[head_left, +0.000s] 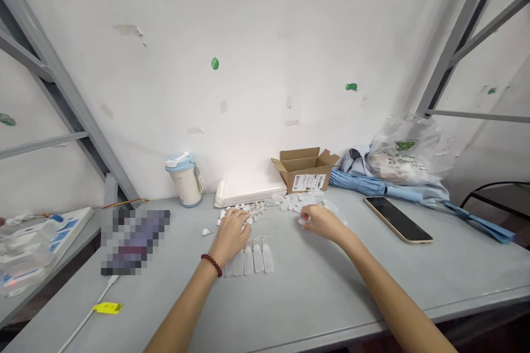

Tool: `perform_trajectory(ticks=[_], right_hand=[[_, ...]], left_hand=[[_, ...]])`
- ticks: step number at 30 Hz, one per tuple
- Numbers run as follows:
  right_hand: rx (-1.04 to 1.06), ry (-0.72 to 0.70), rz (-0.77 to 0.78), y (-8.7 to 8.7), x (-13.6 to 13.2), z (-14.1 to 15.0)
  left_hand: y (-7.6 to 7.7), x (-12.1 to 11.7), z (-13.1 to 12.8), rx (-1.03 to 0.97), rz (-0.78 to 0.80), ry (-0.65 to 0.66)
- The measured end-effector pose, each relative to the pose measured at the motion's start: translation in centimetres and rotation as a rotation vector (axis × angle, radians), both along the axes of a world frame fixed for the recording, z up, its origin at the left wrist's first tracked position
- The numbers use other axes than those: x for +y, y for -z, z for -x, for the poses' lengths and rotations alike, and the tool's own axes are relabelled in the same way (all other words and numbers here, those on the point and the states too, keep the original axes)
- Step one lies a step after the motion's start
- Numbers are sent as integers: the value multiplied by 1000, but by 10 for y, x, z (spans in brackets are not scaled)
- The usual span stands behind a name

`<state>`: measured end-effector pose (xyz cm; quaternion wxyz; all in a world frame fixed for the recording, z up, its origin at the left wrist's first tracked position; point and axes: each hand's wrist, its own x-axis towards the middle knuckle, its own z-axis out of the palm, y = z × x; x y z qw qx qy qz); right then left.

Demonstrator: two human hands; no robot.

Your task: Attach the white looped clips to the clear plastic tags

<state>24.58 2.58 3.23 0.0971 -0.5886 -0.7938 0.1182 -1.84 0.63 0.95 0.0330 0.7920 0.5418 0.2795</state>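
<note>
My left hand (232,230), with a dark red bead bracelet (212,265) at the wrist, reaches over a pile of small white pieces with thin strings (259,209). Its fingers are bent and slightly apart, with the tips among the pieces; nothing shows held in them. My right hand (322,222) is closed in a pinch on a translucent white plastic tag (304,222), beside a heap of similar tags (296,202). Between my hands and nearer me lies a row of several tags with loops (257,258), partly covered by my left hand and wrist.
A stack of white trays (248,188), an opened cardboard box (306,171) and a cup with blue lid (185,179) stand along the wall. Rightward lie a phone (398,220), a blue umbrella (360,181) and a plastic bag (408,154). A cable (85,320) with yellow label crosses the left.
</note>
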Motion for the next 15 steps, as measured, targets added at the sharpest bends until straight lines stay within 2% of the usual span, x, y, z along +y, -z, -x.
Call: perform_trajectory(ticks=[7,15], right_hand=[[187,-98,-116,5,-4,10],[456,-226,-152,19,-4,27]], left_hand=[[-3,0,-1,-180,-133,16],[-14,-9,-6,-316,-75,71]])
